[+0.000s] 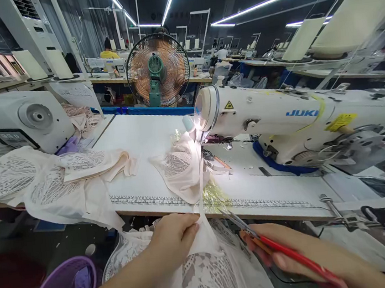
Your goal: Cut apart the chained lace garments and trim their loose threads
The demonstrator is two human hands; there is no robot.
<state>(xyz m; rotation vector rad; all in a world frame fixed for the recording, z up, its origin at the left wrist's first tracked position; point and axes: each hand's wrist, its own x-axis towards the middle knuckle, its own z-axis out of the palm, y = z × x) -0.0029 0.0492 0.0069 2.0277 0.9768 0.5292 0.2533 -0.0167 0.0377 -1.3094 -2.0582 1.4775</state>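
Note:
My left hand point(173, 237) is closed on the edge of a pale lace bra point(209, 270) that hangs over the table's front edge. A narrow pale strip point(202, 179) runs up from it to the sewing machine's needle area. Another pale lace bra cup point(181, 163) lies under the machine head. In my right hand point(285, 244) are scissors point(246, 227) with red and orange handles. Their metal tips point up and left toward the strip, near the table edge. Whether the blades touch the fabric I cannot tell.
A white JUKI sewing machine point(251, 110) stands on the right, its lamp lit. Several pale lace pieces point(52, 181) are heaped on the left. A purple basket point(61, 286) is below left. Behind the table stands a large fan point(157, 70). A printed ruler point(271, 203) borders the front.

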